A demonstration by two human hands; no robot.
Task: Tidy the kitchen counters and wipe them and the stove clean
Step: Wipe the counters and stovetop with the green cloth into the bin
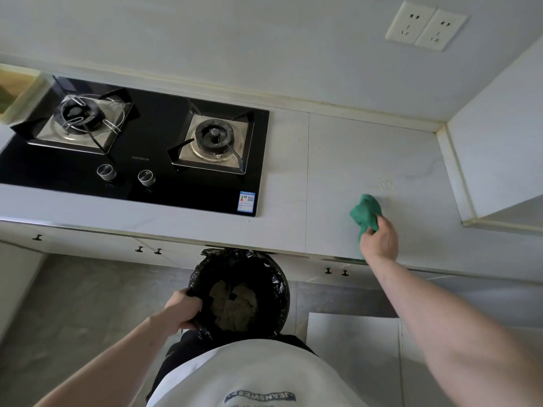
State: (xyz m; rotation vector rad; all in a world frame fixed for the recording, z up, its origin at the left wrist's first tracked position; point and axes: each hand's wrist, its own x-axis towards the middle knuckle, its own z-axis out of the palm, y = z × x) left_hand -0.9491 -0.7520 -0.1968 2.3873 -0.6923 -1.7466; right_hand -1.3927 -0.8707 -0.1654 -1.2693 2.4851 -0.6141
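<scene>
Pale grey stone counter [338,160] along a white kitchen wall, viewed from above. Black glass two-burner gas stove [141,148] set into the counter at the left, well apart from the area under work. Pale speckled residue [385,183] visible on the counter at the right, just beyond the cloth.

Round bin lined with a black plastic bag [241,289] held below the counter edge, in front of the body. Left hand [183,311] gripping the near-left rim of the bin, fingers curled over the bag edge. Crumpled brownish waste visible inside.

Right hand [379,240] extended over the right part of the counter, fingers clamped on a bunched green cleaning cloth [365,211]. Cloth resting on or just above the counter; contact not certain.

Key relation: residue lying directly ahead of the cloth, away from the body, with the bin toward the body and to the left. Right hand far nearer the residue than the left. Likely step in hand: wiping this patch, probably drawing crumbs toward the counter edge. Risk: debris missing the bin unless held under the edge at the wiping line.
</scene>
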